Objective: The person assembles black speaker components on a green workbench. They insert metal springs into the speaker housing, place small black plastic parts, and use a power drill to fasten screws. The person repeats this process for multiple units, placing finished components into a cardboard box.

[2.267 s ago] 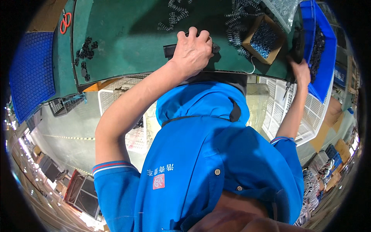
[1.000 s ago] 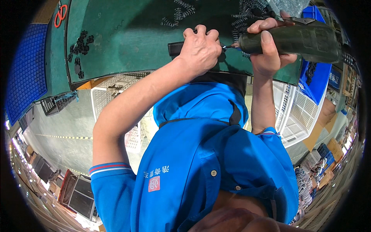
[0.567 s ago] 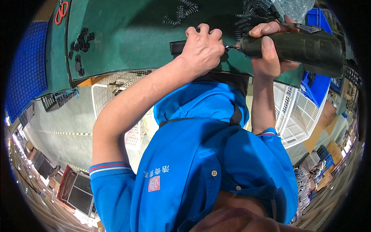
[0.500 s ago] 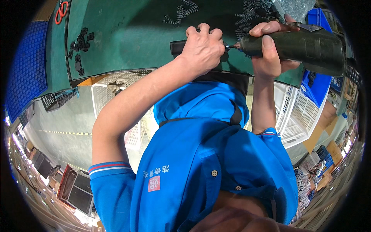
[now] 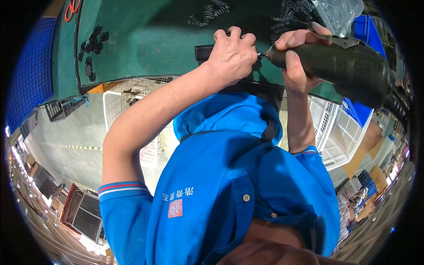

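Left hand (image 5: 233, 55) curled over black bar (image 5: 202, 53), one end out leftward; right hand (image 5: 297, 75) curled around dark tool (image 5: 344, 66)

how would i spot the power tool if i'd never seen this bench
Start at the green bench top and go to its right side. There the right hand grips a dark power driver, its narrow tip pointing left toward the left hand. It is the one thick, tube-shaped body there, far bulkier than the thin coiled springs nearby.
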The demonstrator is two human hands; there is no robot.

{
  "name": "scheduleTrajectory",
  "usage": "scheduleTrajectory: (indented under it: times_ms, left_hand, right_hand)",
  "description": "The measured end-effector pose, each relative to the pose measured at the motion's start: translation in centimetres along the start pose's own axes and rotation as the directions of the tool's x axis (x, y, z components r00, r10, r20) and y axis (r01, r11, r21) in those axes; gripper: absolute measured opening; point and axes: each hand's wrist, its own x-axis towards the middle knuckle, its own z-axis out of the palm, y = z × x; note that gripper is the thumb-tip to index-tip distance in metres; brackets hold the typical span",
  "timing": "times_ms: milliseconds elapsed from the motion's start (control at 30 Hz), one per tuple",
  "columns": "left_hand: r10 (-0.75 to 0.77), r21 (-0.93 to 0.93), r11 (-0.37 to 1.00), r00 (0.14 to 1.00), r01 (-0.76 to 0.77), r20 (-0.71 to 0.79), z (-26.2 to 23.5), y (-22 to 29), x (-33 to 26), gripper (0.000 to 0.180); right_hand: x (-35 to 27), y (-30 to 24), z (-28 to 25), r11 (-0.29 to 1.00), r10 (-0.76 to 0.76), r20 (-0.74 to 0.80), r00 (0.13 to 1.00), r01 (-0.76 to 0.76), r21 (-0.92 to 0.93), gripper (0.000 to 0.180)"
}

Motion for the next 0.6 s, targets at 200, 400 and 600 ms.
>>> scheduleTrajectory:
  times_ms: [200,400,600]
  left_hand:
    - [0.014,-0.037,0.999,0.998,-0.016,-0.055,0.4,-0.3,-0.2,0.017]
    - [0.020,-0.045,0.999,0.999,-0.022,-0.051,0.3,-0.6,0.0,0.028]
    - [0.000,-0.079,0.997,1.000,0.000,-0.005,-0.9,-0.7,-0.5,0.030]
  right_hand:
    - [-0.2,0.5,0.1,0.997,0.069,0.023,0.997,-0.068,-0.025,0.063]
    - [0.5,-0.9,-0.5,0.996,0.078,0.053,0.996,-0.080,0.034,0.072]
    - [1.7,-9.7,-8.1,0.982,-0.015,-0.512,0.859,-0.083,-0.168,0.053]
